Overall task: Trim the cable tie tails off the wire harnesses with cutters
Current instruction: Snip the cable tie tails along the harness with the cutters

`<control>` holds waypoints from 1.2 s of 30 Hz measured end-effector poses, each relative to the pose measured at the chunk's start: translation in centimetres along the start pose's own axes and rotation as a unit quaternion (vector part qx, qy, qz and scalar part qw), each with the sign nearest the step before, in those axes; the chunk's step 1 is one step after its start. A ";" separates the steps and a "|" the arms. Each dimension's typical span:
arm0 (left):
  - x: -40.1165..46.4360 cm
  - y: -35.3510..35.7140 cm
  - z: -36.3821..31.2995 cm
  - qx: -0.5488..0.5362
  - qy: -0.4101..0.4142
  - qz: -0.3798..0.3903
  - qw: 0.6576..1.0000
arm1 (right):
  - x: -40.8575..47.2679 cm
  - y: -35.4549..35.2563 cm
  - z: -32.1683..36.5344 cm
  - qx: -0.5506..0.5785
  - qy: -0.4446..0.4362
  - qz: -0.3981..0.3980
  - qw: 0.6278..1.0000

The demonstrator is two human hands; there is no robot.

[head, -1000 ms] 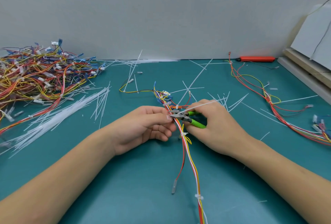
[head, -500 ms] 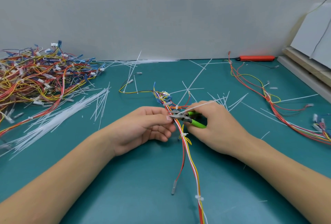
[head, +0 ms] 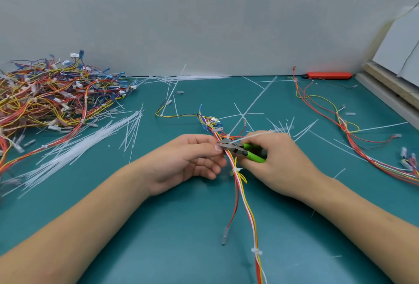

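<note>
My right hand [head: 278,161] grasps the green-handled cutters [head: 240,149], fingers curled round the handles; their metal nose lies across the harness [head: 246,199] at the middle of the worktop [head: 181,227]. My left hand [head: 186,161] pinches the harness just left of the nose, thumb and forefinger closed on the wires, the other fingers curled under. A white tail [head: 256,135] slants up and right from the nose, over my right fingers. Whether the blades are closed on it I cannot tell.

The harness runs from the cutters towards me, red, white and yellow wires bound by a tie [head: 237,169] just below the nose and another tie [head: 256,251] nearer my body. A loose red wire ends in a clear sleeve [head: 224,237] left of the bundle. Beyond the cutters the harness fans into blue and yellow leads.

Far left of the cutters lies a big pile of harnesses [head: 52,95], and between pile and hands a heap of white ties [head: 74,147]. Cut tails [head: 283,125] lie scattered behind my right hand. Right of the cutters, well apart, another harness [head: 349,134] trails across the worktop. At the back wall, right of centre, lies a red tool [head: 328,75]. Boards [head: 385,88] lean at the far right edge. No containers show.
</note>
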State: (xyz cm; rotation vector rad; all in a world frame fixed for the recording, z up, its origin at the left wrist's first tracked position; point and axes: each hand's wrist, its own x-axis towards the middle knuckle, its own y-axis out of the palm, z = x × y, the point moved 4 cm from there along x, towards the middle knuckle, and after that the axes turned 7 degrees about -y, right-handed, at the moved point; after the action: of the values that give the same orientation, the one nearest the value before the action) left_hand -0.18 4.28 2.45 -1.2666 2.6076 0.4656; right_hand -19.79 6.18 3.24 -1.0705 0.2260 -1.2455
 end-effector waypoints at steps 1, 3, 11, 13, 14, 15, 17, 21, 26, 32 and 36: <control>0.0 0.0 0.0 0.001 -0.001 -0.002 1.000 | 0.1 0.0 0.1 -0.002 -0.017 0.005 1.000; 0.1 0.1 0.0 0.000 -0.002 0.000 1.000 | 0.3 -0.1 0.2 -0.017 -0.038 0.003 0.999; 0.1 0.0 0.0 -0.004 -0.005 0.001 1.000 | 0.2 -0.1 0.0 -0.040 -0.044 -0.005 0.998; 0.2 0.0 0.1 -0.001 -0.004 0.003 1.000 | 0.2 0.0 -0.1 -0.037 -0.032 -0.002 0.999; 0.1 0.0 0.1 0.000 -0.003 0.003 1.000 | 0.2 0.0 -0.2 -0.037 -0.027 0.000 0.999; 0.1 0.0 0.1 0.001 -0.003 0.002 1.000 | 0.2 0.0 -0.2 -0.037 -0.025 0.002 0.999; 0.1 0.0 0.1 0.003 -0.004 0.000 1.000 | 0.2 0.0 -0.3 -0.037 -0.023 0.004 0.999; 0.1 0.0 0.0 0.003 -0.005 -0.001 1.000 | 0.1 0.0 -0.2 -0.034 -0.026 0.005 0.999; 0.1 0.1 0.1 0.007 -0.007 -0.005 1.000 | 0.2 0.1 -0.4 -0.040 -0.019 0.010 0.999; 0.1 0.2 0.0 0.006 -0.006 -0.005 1.000 | 0.4 0.0 0.0 -0.048 -0.027 0.015 0.998; 0.1 0.2 0.0 0.010 -0.002 -0.002 1.000 | 0.0 0.0 -0.4 -0.045 0.016 0.004 0.999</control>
State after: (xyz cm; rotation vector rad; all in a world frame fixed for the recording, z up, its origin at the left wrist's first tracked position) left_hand -0.35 4.36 2.44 -1.2642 2.5996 0.4388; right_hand -19.99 5.96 3.04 -1.1273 0.3135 -1.2559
